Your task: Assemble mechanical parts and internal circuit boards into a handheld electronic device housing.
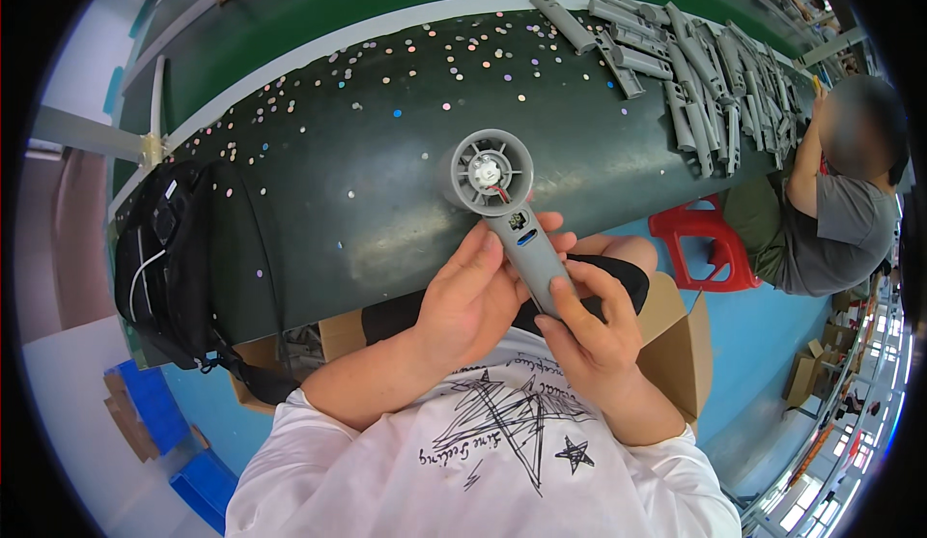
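Observation:
A grey handheld fan (pixel 526 248) is held between both my hands over the near edge of the dark work table. Its round head points away from me, with the ring of ribs, a white hub and a bit of red wire showing inside. Below the head, the handle has a small dark opening and a blue oval spot. My left hand (pixel 473 292) grips the handle's upper left side, thumb along it. My right hand (pixel 599 321) closes on the handle's lower end, thumb and fingers pressed against it.
A pile of grey handle shells (pixel 690 65) covers the table's far right. Many small round dots (pixel 397 113) lie scattered across the dark table (pixel 338 248). A black backpack (pixel 179 258) rests at the left. Beyond a red stool (pixel 710 248), a co-worker (pixel 850 210) sits. Cardboard boxes (pixel 681 345) stand beneath.

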A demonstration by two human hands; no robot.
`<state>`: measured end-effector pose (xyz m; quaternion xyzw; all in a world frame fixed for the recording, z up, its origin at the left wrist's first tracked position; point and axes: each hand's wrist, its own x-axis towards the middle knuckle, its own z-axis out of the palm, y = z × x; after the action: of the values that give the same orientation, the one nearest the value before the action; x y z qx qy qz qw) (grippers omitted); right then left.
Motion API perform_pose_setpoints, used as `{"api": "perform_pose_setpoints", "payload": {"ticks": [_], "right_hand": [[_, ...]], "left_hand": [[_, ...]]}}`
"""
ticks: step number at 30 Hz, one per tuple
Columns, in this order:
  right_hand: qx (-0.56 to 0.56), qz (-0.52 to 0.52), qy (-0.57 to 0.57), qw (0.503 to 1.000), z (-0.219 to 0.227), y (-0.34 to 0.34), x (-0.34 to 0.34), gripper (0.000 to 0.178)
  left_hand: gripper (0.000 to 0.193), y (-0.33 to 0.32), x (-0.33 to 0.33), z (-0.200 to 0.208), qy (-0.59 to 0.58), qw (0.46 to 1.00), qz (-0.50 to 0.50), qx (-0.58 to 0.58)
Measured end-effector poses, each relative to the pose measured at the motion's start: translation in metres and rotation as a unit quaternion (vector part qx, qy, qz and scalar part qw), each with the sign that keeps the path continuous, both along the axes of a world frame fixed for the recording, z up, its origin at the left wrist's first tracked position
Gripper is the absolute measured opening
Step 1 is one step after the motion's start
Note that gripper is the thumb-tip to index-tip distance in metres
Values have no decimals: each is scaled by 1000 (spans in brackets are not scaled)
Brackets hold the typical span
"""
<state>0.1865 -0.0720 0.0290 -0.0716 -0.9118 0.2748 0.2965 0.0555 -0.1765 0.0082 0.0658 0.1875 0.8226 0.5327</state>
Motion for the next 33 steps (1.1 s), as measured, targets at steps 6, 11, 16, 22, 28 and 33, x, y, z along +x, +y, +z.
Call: {"api": "perform_pose_setpoints", "payload": {"ticks": [6, 11, 16, 22, 28, 33], "right_hand": [[15, 22, -7, 1000, 0, -3, -4, 47], [-250, 16, -11, 968, 2, -7, 6, 50], [-529, 24, -126, 839, -1, -7, 9, 46], [-252, 5, -101, 962, 18, 6, 16, 42], [-110, 32, -13, 993, 18, 13, 17, 45], [-95, 33, -2, 995, 18, 10, 24, 47]], "left_hand": [[48, 0, 3, 3, -31, 999, -12, 9], [47, 0, 5, -3, 69, 998, 0, -7], [57, 1, 8, -7, 164, 986, 6, 18], [97, -9, -4, 2, 235, 957, 101, -138], [117, -11, -12, -2, 442, 866, 230, -55], [111, -9, -2, 3, 444, 856, 240, -111]]}}
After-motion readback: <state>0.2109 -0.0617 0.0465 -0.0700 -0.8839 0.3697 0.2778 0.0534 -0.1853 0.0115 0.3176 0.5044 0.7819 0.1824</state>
